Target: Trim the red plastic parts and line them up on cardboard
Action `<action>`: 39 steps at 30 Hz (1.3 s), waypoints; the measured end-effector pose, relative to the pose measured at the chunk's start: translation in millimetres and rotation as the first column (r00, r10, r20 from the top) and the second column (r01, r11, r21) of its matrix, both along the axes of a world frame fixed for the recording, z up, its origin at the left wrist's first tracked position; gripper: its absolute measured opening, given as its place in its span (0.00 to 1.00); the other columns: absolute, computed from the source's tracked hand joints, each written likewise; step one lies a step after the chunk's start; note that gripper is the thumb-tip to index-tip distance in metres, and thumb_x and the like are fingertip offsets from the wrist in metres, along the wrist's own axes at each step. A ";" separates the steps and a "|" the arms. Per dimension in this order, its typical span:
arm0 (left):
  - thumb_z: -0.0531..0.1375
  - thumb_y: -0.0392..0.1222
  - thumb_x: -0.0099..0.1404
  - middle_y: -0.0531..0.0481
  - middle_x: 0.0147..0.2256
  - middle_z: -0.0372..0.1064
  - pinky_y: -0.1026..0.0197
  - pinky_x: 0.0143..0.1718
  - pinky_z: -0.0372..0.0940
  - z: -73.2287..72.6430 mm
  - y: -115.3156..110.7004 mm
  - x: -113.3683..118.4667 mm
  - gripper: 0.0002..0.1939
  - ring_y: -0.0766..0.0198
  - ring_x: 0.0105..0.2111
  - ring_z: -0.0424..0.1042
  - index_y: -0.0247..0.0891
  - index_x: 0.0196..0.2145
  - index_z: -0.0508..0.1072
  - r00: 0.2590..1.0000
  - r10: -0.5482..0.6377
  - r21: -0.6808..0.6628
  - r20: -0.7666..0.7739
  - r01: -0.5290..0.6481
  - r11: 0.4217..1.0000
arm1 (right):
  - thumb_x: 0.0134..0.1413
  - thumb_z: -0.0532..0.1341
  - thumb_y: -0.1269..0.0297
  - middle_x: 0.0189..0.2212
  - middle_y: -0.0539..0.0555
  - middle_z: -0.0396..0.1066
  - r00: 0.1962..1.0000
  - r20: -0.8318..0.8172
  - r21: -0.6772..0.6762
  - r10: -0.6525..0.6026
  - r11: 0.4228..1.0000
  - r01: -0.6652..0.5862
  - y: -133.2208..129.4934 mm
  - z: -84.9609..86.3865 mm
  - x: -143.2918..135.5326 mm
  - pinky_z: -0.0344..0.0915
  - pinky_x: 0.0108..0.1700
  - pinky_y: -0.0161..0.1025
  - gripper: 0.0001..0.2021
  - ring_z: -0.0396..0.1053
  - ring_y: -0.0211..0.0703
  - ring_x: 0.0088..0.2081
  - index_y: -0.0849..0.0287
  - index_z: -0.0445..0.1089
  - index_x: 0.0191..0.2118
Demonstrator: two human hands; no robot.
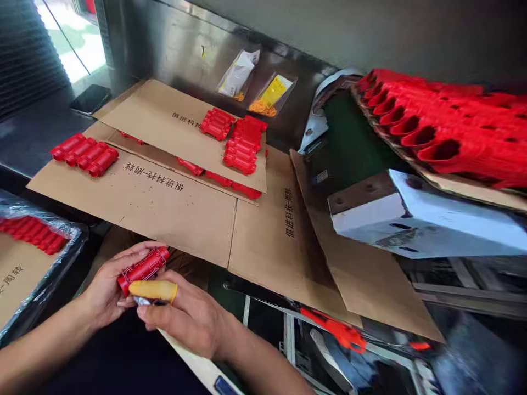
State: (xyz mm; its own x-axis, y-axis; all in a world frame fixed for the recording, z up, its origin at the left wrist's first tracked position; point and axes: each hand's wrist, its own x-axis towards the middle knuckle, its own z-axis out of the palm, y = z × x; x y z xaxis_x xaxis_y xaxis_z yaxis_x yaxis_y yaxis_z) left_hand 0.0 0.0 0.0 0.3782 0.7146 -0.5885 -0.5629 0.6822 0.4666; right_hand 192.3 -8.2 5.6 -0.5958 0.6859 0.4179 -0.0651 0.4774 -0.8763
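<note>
My left hand [102,291] is closed around a red plastic tube-shaped part [144,269], tilted up to the right, below the near edge of the cardboard. My right hand [193,310] is beside it, with a yellow finger cot [154,291] on the index finger lying against the part's lower end. A small silvery thing [142,300] shows between that finger and the thumb; its kind is mostly hidden. Similar red parts [84,153] lie in a row on the cardboard sheet [185,219], and more red parts [241,145] sit on an upper sheet.
A plastic-lined tray [68,263] with red parts stands at left. At right, a pale metal machine body [432,214] stands below a cardboard sheet loaded with red parts [453,120]. Clear bags [274,96] and a phone [90,100] lie at the back. A red tool [335,329] rests lower right.
</note>
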 end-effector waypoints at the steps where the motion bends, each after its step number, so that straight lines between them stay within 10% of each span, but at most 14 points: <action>1: 0.72 0.47 0.66 0.41 0.35 0.81 0.74 0.11 0.55 2.0 0.3 1.0 0.21 0.74 0.14 0.63 0.34 0.52 0.81 1.000 0.029 0.029 -0.001 -0.029 0.999 | 0.80 0.57 0.58 0.47 0.57 0.82 0.999 -0.033 0.028 0.002 1.000 -0.001 -1.7 3.1 4.5 0.82 0.48 0.36 0.13 0.83 0.41 0.44 0.56 0.73 0.59; 10: 0.77 0.43 0.62 0.45 0.45 0.84 0.55 0.43 0.82 6.4 -3.0 -4.5 0.15 0.54 0.39 0.86 0.41 0.44 0.79 0.913 0.373 0.456 -0.164 -0.265 0.850 | 0.72 0.66 0.69 0.49 0.61 0.83 0.875 -0.098 0.112 -0.474 0.869 0.483 -10.4 -6.0 7.9 0.84 0.52 0.43 0.11 0.84 0.48 0.49 0.56 0.77 0.56; 19: 0.77 0.40 0.62 0.50 0.45 0.84 0.57 0.49 0.81 1.3 -9.2 -3.1 0.13 0.56 0.41 0.86 0.42 0.40 0.79 0.845 0.486 0.566 -0.222 -0.294 0.770 | 0.70 0.66 0.75 0.51 0.65 0.81 0.883 -0.086 0.243 -0.462 0.849 0.468 -10.8 -10.3 4.9 0.84 0.51 0.47 0.16 0.82 0.50 0.51 0.61 0.75 0.60; 39: 0.77 0.41 0.62 0.49 0.43 0.84 0.59 0.46 0.82 1.3 -7.4 -1.1 0.12 0.56 0.39 0.87 0.40 0.39 0.80 0.869 0.461 0.529 -0.181 -0.310 0.790 | 0.71 0.64 0.74 0.48 0.63 0.83 0.874 -0.118 0.152 -0.471 0.862 0.484 -15.0 -10.9 3.0 0.83 0.51 0.43 0.12 0.82 0.49 0.51 0.61 0.75 0.57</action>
